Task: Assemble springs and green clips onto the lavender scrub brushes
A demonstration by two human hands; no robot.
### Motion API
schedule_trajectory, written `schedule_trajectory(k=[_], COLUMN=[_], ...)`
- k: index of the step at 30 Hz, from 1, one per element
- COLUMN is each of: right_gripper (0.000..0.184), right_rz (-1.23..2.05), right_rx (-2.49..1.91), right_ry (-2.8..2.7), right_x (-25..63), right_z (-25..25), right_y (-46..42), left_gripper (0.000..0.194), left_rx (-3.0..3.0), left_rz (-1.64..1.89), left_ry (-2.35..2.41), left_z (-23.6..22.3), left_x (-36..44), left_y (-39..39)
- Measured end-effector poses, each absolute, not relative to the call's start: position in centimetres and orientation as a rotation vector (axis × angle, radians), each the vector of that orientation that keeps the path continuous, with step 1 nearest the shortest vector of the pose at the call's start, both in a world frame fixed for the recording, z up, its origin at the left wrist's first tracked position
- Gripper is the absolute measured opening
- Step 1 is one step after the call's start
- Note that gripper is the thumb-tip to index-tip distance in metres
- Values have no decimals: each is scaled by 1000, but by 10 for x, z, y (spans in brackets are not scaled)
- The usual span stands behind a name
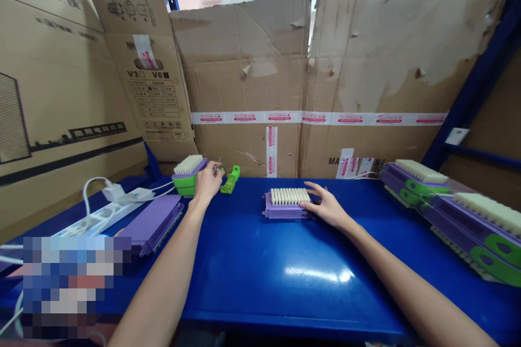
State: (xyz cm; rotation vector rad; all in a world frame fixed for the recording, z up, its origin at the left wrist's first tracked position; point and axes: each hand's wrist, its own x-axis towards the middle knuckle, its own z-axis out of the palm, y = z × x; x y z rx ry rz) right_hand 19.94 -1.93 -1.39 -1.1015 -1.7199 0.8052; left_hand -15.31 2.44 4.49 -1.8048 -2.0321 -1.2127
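Observation:
A purple brush point(285, 203) with white bristles facing up lies in the middle of the blue table point(264, 271). My right hand point(326, 207) rests against its right end, fingers spread. My left hand point(207, 182) reaches to the back left, fingers curled round a small metal object point(218, 166) I cannot make out. It sits between a green-and-purple brush point(188, 173) and a loose green handle point(230, 180).
A row of purple brushes with green handles point(451, 206) lies along the right edge. A purple brush base point(152, 222) and a white power strip point(109, 209) with cables are at the left. Cardboard boxes point(252, 81) wall the back and left side.

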Motion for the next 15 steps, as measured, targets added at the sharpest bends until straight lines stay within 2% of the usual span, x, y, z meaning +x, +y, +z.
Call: schedule_trajectory(k=[5,15], right_gripper=[72,74], right_rz=[808,873], right_rx=[-1099,-1055], right_ry=[-1724,-1697], right_x=[200,199], right_z=[-15,-17], right_y=[-18,-16], left_gripper=[36,37], left_rx=[-1728,-1729], left_rz=[-1222,-1202], left_ry=[-2028,-1956], left_z=[45,45], left_x=[-152,-151], left_y=[23,23])
